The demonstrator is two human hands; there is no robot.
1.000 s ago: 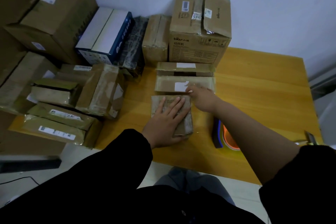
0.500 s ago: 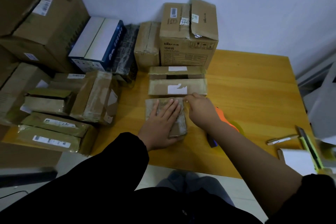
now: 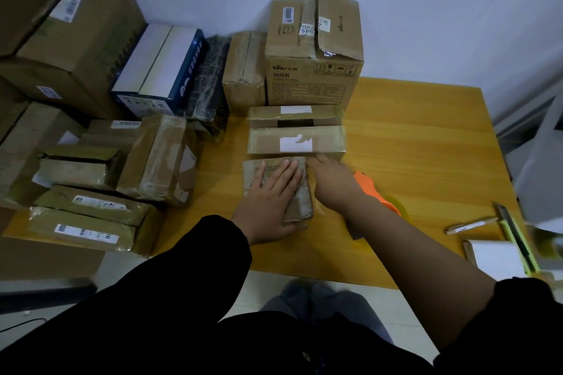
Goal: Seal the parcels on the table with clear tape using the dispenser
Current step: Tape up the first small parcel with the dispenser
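Since a second ago the right hand (image 3: 333,184) has drawn back from the torn white label of the long brown taped parcel (image 3: 327,143) to the far right corner of the small flat brown cardboard parcel (image 3: 301,201). The last half second has changed little. The left hand (image 3: 268,204) lies flat on top of this small parcel with its fingers straight and slightly spread, pressing it onto the yellow wooden table (image 3: 411,137). The right hand's fingertips (image 3: 310,160) reach the parcel's corner. Only the back of the hand shows, so I cannot tell whether they pinch anything or merely touch.

An orange tape dispenser (image 3: 370,189) with a yellowish roll of clear tape (image 3: 397,210) lies on the table just right of the right wrist, partly hidden by the forearm. Behind the long parcel is another flat brown parcel with a white label and a black strip (image 3: 265,117), and behind that a tall brown printed carton (image 3: 310,76) stands against the wall.

At the table's right edge (all a little blurred) lie a white pen (image 3: 470,225), a yellow-green utility knife (image 3: 518,237) and a white pad (image 3: 496,259). More brown boxes (image 3: 152,161) are stacked on the left.
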